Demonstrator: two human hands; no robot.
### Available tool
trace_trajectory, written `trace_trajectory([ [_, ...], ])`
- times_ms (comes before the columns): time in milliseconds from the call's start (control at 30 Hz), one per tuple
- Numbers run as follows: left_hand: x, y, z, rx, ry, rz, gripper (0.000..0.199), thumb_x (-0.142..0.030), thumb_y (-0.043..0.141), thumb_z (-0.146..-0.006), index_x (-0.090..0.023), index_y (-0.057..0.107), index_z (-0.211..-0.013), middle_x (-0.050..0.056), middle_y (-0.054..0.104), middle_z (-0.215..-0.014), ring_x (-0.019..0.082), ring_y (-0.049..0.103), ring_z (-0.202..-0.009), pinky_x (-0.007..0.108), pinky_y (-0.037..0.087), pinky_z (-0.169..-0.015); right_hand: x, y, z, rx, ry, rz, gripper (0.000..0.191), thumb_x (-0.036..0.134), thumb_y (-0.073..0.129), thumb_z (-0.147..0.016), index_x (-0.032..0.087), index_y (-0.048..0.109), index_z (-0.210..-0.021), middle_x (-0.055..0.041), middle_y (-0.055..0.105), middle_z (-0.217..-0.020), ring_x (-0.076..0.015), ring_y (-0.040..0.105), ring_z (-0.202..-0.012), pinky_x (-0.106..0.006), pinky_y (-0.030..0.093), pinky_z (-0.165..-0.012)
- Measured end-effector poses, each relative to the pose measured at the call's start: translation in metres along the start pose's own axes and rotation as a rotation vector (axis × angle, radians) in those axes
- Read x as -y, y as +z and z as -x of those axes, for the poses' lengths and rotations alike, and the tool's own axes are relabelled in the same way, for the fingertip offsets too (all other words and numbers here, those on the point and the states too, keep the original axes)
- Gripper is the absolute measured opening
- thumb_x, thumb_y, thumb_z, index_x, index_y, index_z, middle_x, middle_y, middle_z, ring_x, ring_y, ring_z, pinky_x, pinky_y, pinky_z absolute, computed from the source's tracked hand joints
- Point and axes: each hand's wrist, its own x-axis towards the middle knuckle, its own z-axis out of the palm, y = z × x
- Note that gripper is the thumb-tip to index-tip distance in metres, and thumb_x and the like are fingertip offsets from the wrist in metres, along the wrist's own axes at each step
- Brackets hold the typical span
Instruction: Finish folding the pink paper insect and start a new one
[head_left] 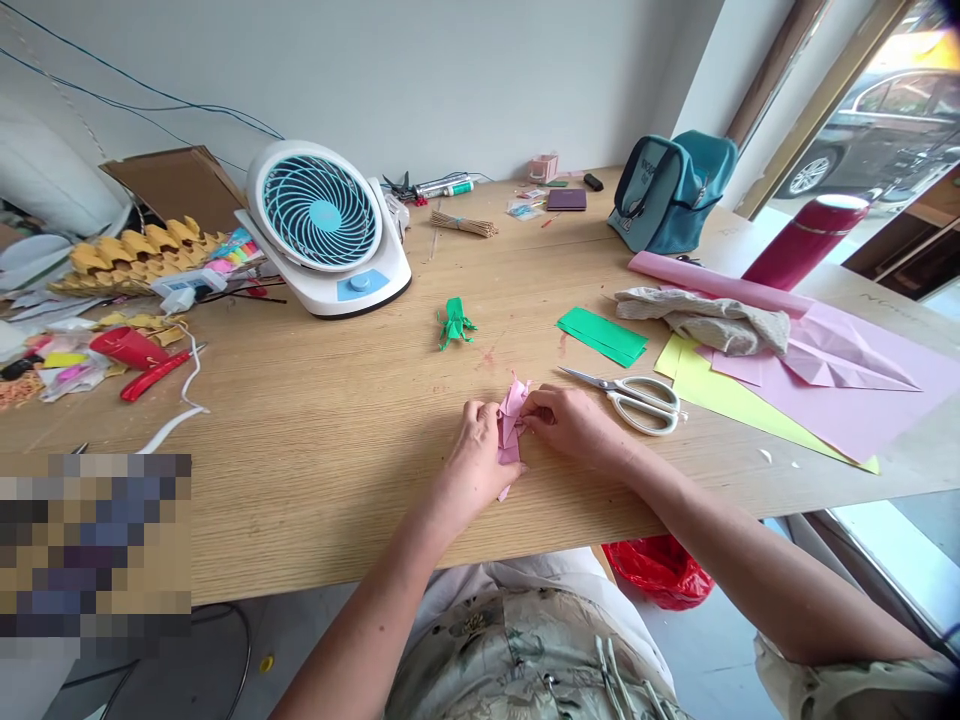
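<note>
A folded piece of pink paper (pixel 511 425) lies near the table's front edge, between my two hands. My left hand (pixel 476 450) grips its left side, the thumb reaching round its lower end. From the right, my right hand (pixel 566 420) pinches a small part of the paper's edge between thumb and fingers. Short pointed bits stick up at the paper's far end. Beyond it stands a green folded-paper figure (pixel 454 322) with thin legs. Just right of my right hand are white-handled scissors (pixel 637 398), their blades pointing left. Green paper strips (pixel 602 336) lie behind the scissors.
Yellow paper (pixel 750 405), pink sheets (pixel 885 400) and a grey cloth (pixel 709 318) cover the right side. A red flask (pixel 806 240) and teal bag (pixel 671 190) stand behind. A white fan (pixel 322 230) stands back left, near red-handled pliers (pixel 154 378) and clutter.
</note>
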Motion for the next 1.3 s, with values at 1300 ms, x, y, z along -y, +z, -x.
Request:
trace_trajectory([
  [1300, 0.021, 0.021, -0.002, -0.217, 0.084, -0.043, 0.061, -0.002, 0.051, -0.077, -0.013, 0.047, -0.137, 0.016, 0.057, -0.129, 0.027, 0.057, -0.123, 0.04, 0.048, -0.105, -0.004, 0.0, -0.008, -0.11, 0.087, -0.063, 0.013, 0.024, 0.056, -0.089, 0.018, 0.066, -0.083, -0.0011, 0.067, -0.072, -0.0119, 0.051, -0.06, -0.023, 0.031, -0.057],
])
